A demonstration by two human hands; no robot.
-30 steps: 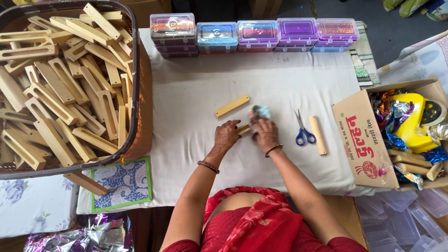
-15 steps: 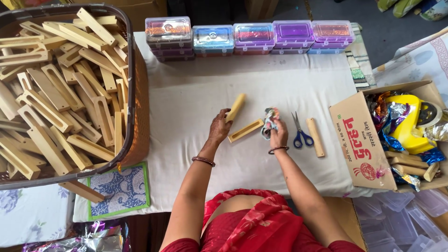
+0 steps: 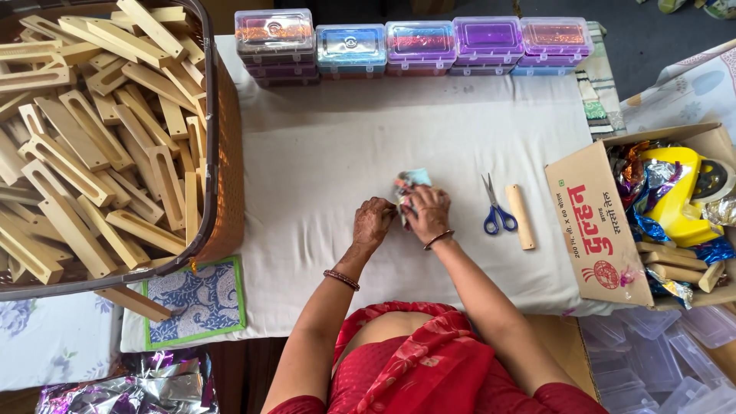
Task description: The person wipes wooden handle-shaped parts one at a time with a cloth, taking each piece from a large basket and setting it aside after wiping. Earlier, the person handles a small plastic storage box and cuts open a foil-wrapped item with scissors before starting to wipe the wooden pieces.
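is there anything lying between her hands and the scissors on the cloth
Nothing visible does. The right hand, closed with the left hand on a small shiny wrapped piece, sits just left of the blue-handled scissors, with only bare white cloth between them. The wooden stick lies beyond the scissors.

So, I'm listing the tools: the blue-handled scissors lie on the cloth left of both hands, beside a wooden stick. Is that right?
Not quite. The head view shows the scissors lying on the cloth right of both hands, beside the wooden stick. The rest holds.
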